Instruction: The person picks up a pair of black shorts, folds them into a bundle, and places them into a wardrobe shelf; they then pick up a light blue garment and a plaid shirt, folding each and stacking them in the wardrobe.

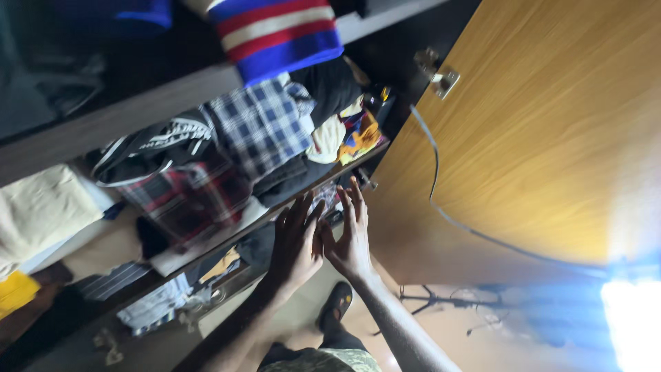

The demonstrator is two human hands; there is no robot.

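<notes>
Both hands reaching up w/ fingers spread, empty, left hand (296, 241) & right hand (351, 238) nearly touching at the thumbs, pointing straight at the shelf edge (303, 196), folded dark clothes (289, 180) lying just beyond the fingertips, left slightly nearer.

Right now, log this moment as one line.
left hand: open, empty | right hand: open, empty | both raised before wardrobe shelf of folded clothes | door open

One head-worn view, tilted, looks down close past the hands (323, 238) into wardrobe shelves (138, 110)
</notes>
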